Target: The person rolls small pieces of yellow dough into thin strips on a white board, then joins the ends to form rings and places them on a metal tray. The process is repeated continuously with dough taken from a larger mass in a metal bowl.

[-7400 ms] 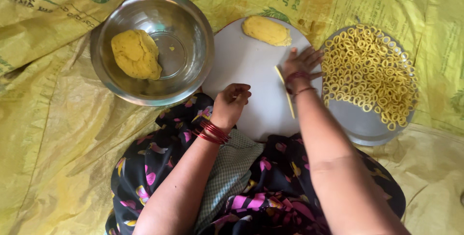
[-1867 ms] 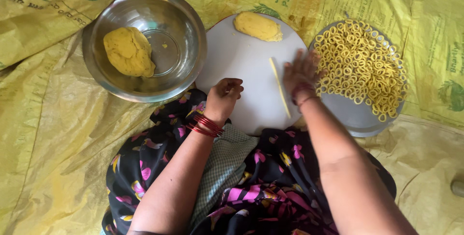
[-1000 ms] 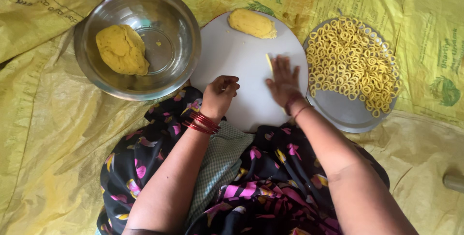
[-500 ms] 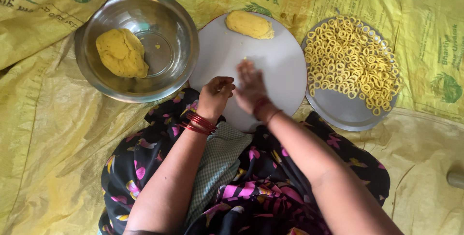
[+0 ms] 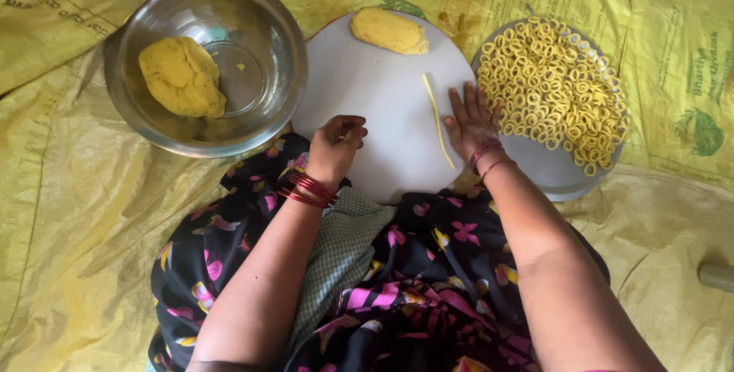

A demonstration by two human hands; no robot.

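Below, seen from overhead, seated on the floor over yellow sacking:
Round white board (image 5: pixel 375 104): resting against the lap, within reach of both hands as a rolling surface.
Dough rope (image 5: pixel 438 120): thin, yellow, lying lengthwise on the board, just left of the right hand.
Right hand (image 5: pixel 470 120): flat, fingers spread, palm pressed on the board's right edge beside the rope; grip wide, holding nothing.
Left hand (image 5: pixel 336 146): loosely curled at the board's near edge; grip narrow, contents cannot be told.
Dough lump (image 5: pixel 388 30): parked at the board's far edge, clear of the rolling space.
Steel bowl (image 5: pixel 264 51): left of the board, holding the larger dough ball (image 5: pixel 182 75).
Plate (image 5: pixel 550 177): right of the board, heaped with small dough rings (image 5: pixel 554 85).
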